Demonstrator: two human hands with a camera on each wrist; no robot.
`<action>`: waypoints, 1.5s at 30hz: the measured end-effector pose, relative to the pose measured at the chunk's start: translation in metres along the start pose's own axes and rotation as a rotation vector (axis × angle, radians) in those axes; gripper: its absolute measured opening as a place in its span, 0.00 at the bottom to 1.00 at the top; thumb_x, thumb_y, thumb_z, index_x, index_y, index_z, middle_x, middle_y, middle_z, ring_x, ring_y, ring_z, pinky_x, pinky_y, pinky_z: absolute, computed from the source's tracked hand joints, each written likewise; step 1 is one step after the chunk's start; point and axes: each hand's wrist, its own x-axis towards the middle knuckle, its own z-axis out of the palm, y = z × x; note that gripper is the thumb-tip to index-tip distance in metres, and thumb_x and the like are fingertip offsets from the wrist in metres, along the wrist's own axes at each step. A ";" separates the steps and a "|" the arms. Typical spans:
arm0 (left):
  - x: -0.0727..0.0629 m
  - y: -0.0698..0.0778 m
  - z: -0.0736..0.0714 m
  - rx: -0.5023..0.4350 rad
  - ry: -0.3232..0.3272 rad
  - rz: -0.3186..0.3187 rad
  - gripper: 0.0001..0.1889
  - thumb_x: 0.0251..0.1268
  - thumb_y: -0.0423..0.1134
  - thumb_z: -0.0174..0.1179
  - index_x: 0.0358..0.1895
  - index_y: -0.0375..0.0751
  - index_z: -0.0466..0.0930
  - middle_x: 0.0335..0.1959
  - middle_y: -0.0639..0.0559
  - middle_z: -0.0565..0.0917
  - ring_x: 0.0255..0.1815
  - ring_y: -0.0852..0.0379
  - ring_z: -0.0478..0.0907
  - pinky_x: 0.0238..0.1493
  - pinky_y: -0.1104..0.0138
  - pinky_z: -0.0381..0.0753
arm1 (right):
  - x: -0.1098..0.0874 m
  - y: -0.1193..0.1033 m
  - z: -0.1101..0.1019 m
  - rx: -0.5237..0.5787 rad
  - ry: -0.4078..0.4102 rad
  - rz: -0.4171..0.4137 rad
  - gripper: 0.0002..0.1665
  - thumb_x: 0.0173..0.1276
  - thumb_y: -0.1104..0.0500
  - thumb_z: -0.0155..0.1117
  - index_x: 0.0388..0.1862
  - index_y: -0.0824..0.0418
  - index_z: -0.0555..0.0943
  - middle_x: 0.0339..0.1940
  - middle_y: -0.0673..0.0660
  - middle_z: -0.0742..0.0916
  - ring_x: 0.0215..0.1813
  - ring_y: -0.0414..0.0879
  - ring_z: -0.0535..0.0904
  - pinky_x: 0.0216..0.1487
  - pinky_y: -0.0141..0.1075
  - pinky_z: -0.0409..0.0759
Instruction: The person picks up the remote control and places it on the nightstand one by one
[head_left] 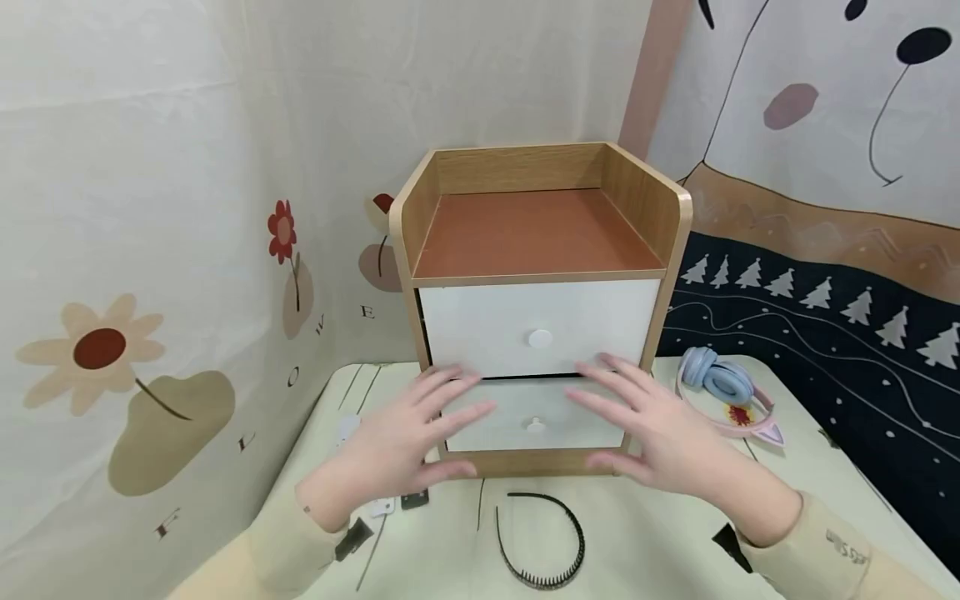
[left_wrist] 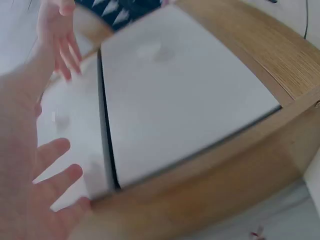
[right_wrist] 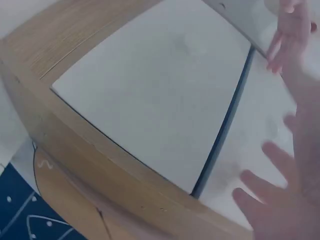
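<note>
A small wooden cabinet (head_left: 517,462) with an open top tray stands on the table. Its upper white drawer (head_left: 480,329) and lower white drawer (head_left: 495,429) each carry a round white knob, and both are pushed in. My left hand (head_left: 408,437) is spread before the lower left front, fingers apart and holding nothing. Mirroring it, my right hand (head_left: 663,425) spreads its fingers before the lower right front, also holding nothing. Both wrist views show the fingers near the lower drawer. In front of the cabinet lies a black toothed headband (head_left: 577,542).
Blue headphones (head_left: 720,379) with a pink band lie on the table right of the cabinet. Small flat items, one a dark piece (head_left: 415,499), lie partly hidden by the left hand. Printed curtains (head_left: 187,208) hang behind and on both sides.
</note>
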 end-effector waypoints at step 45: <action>-0.186 -0.049 0.097 -0.050 -0.124 -1.226 0.34 0.77 0.42 0.61 0.83 0.39 0.68 0.75 0.25 0.73 0.71 0.21 0.74 0.70 0.28 0.73 | 0.006 0.015 0.060 0.154 0.829 0.734 0.35 0.76 0.69 0.71 0.80 0.58 0.78 0.50 0.72 0.85 0.53 0.20 0.74 0.52 0.15 0.75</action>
